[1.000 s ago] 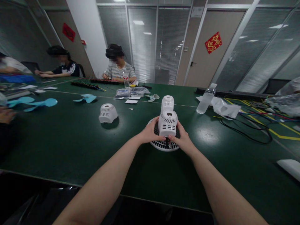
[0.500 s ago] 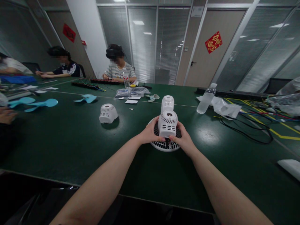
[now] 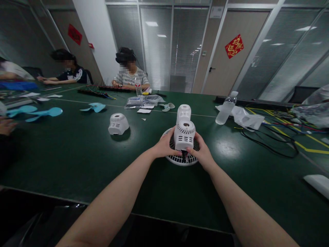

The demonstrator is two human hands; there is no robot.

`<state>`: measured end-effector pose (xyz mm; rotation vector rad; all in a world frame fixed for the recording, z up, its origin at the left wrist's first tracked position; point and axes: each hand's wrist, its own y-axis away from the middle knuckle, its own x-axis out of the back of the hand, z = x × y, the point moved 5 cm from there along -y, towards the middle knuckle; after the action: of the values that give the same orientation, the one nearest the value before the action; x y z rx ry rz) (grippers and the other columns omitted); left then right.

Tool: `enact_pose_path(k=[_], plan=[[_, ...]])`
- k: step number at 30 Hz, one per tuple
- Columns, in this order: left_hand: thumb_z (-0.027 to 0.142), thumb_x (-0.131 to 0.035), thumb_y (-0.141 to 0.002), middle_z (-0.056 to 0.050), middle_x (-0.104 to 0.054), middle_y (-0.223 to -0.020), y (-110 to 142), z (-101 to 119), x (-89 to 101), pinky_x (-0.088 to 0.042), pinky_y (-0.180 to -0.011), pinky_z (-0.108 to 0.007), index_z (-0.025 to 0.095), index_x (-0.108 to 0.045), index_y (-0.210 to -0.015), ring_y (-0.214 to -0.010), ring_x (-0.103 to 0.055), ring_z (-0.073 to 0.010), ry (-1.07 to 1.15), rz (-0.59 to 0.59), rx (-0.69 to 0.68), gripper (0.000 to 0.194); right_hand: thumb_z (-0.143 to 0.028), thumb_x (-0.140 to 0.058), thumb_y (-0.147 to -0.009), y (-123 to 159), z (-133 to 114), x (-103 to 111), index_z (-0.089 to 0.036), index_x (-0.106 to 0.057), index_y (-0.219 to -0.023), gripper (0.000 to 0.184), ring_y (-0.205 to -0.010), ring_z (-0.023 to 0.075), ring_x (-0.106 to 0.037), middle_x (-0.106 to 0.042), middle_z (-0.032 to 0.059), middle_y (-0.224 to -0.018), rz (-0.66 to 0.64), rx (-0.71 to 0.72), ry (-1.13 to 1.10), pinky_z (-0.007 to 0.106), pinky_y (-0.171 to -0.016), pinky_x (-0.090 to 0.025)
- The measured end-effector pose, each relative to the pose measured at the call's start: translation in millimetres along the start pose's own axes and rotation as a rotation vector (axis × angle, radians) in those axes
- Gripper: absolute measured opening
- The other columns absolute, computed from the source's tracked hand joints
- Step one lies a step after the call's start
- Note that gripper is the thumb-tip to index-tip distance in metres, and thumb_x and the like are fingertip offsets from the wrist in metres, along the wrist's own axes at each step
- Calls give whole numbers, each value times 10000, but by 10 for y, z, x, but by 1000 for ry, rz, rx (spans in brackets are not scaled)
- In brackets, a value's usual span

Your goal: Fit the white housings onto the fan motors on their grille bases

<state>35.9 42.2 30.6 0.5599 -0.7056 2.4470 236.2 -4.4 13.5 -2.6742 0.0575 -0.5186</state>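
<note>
Between my two hands is a white vented fan motor cover [image 3: 184, 136], with slots on its front and a round hole on top. My left hand [image 3: 166, 144] grips its left side, thumb along the lower edge. My right hand [image 3: 202, 151] holds the right side, its thumb near the bottom front. Beneath the cover lies a round fan grille [image 3: 180, 161] with white slats, partly hidden by my hands. Dark parts show under the cover's front edge. Right behind it is another white cover [image 3: 184, 112]. A third such cover [image 3: 118, 124] rests apart to the left.
Blue fan blades [image 3: 94, 107] lie at the left, with more near a person's hand [image 3: 7, 126] at the edge. A water bottle [image 3: 226, 108], plastic wrap [image 3: 248, 118] and black cables [image 3: 272, 147] are on the right. Across the green table [image 3: 77, 154] sit several people.
Both hands keep hold of the white cover over the grille. The cover seems to have shifted very slightly; little else differs.
</note>
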Motion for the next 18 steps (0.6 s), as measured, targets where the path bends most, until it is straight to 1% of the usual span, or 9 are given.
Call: enact_pose_path(k=[5,8,12,14,18], plan=[[459,-898,-579,-172,-384,-1574,4,-3,8,-258,-1194,-656,247,-215,-1567,-1455,-365,-413,10,25,2,1220,-539,-789,-752,2,-9,-3,-315,-383,-1508,887,-1393,341,-492,-531,86,-1498,1,-4,-9,569,-1191,-356],[449,-898,-579,-172,-392,-1569,8,8,14,-271,-1193,-644,243,-223,-1564,-1448,-377,-408,24,36,-6,1211,-534,-785,-759,1,3,-8,-318,-374,-1514,886,-1408,336,-477,-514,78,-1517,-8,-6,-15,565,-1198,-347],[461,-883,-604,-175,-399,-1562,12,35,14,-297,-1181,-637,232,-222,-1566,-1439,-387,-403,27,14,15,1189,-518,-792,-763,-4,28,-2,-328,-357,-1523,896,-1433,325,-450,-492,69,-1538,-23,-27,-41,558,-1212,-330],[468,-880,-601,-176,-393,-1564,10,37,12,-279,-1182,-656,234,-215,-1570,-1442,-376,-415,19,5,28,1198,-515,-795,-763,-8,31,0,-341,-347,-1526,902,-1436,325,-447,-490,65,-1540,-40,-37,-55,566,-1209,-332],[460,-873,-599,-163,-347,-1595,8,6,-4,-180,-1189,-722,270,-191,-1581,-1469,-308,-458,18,-3,37,1210,-509,-799,-760,-14,16,5,-342,-339,-1527,909,-1436,324,-446,-490,66,-1539,-65,-41,-71,568,-1208,-334]])
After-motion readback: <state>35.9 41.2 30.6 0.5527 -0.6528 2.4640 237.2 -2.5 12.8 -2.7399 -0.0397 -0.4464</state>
